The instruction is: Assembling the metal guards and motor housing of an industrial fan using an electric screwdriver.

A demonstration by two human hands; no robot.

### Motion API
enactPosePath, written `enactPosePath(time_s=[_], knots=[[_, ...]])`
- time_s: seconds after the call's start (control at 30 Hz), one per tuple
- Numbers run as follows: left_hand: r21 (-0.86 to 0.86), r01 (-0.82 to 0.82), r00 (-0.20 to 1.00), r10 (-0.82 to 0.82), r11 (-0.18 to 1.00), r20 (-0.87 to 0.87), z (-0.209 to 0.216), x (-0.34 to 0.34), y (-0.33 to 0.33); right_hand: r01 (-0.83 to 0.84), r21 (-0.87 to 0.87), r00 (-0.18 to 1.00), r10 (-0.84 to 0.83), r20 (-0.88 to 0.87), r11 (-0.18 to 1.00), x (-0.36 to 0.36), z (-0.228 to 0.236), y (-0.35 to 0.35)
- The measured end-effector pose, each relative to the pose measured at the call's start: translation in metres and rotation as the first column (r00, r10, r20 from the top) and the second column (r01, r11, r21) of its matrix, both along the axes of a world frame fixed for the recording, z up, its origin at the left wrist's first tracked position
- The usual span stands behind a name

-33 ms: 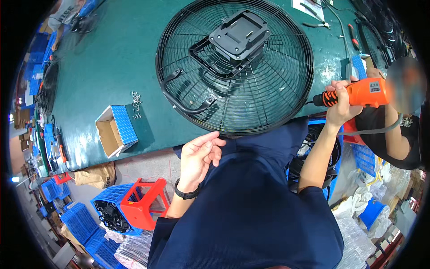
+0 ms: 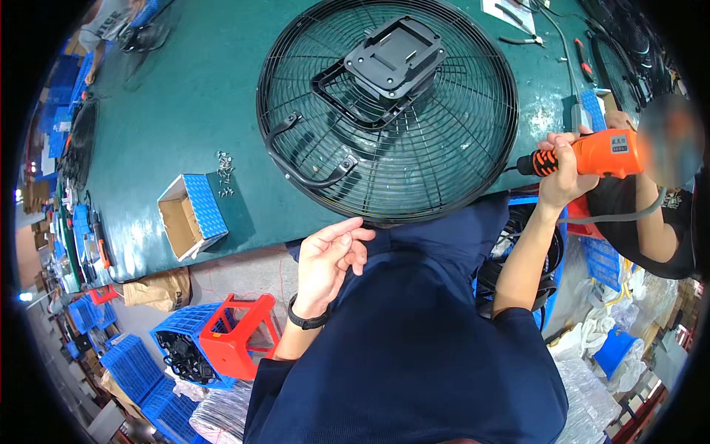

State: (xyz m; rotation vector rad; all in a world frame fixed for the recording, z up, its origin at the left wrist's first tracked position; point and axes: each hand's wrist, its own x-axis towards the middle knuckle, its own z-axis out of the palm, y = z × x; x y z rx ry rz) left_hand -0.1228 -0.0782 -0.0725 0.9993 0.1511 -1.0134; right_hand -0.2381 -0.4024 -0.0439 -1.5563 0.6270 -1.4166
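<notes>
A round black fan (image 2: 455, 166) lies with its wire guard on the green table, a black box-like housing (image 2: 396, 59) and a curved handle (image 2: 303, 177) facing up. My right hand (image 2: 566, 169) grips an orange corded electric screwdriver (image 2: 603, 153), its black nose pointing left toward the guard's rim. My left hand (image 2: 330, 260) is palm up just off the guard's near edge. Its index finger is extended, the others curl in, and the thumb presses against them; whatever it may pinch is too small to see. Loose screws (image 2: 225, 174) lie beside a blue open carton (image 2: 194, 216).
Pliers (image 2: 522, 41) and a red-handled tool (image 2: 584, 63) are at the back right. Another person's arm (image 2: 651, 229) is close on the right. Below the table's front edge stand a red stool (image 2: 240, 333) and blue crates (image 2: 133, 370). A grey cable (image 2: 617, 217) hangs from the screwdriver.
</notes>
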Motion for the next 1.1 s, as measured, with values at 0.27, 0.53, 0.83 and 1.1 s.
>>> enactPosePath(time_s=[0.27,0.53,0.83,1.1], knots=[[-0.127,0.032,0.996,-0.043,0.991,-0.084,-0.010,0.000,-0.006,0.002,-0.034,0.998,0.001,0.061,0.999,-0.003,-0.001,0.009],[-0.105,0.047,0.992,-0.058,0.993,-0.108,-0.006,-0.005,-0.016,-0.129,-0.096,0.979,0.143,0.148,0.987,-0.020,0.013,0.041],[-0.283,0.144,0.923,-0.232,0.948,-0.307,-0.011,-0.009,-0.027,-0.758,-0.215,0.501,0.761,0.411,0.616,-0.003,0.070,0.109],[-0.336,0.169,0.904,-0.282,0.926,-0.321,-0.007,-0.015,-0.027,-0.881,-0.201,0.362,0.884,0.297,0.428,0.009,0.063,0.121]])
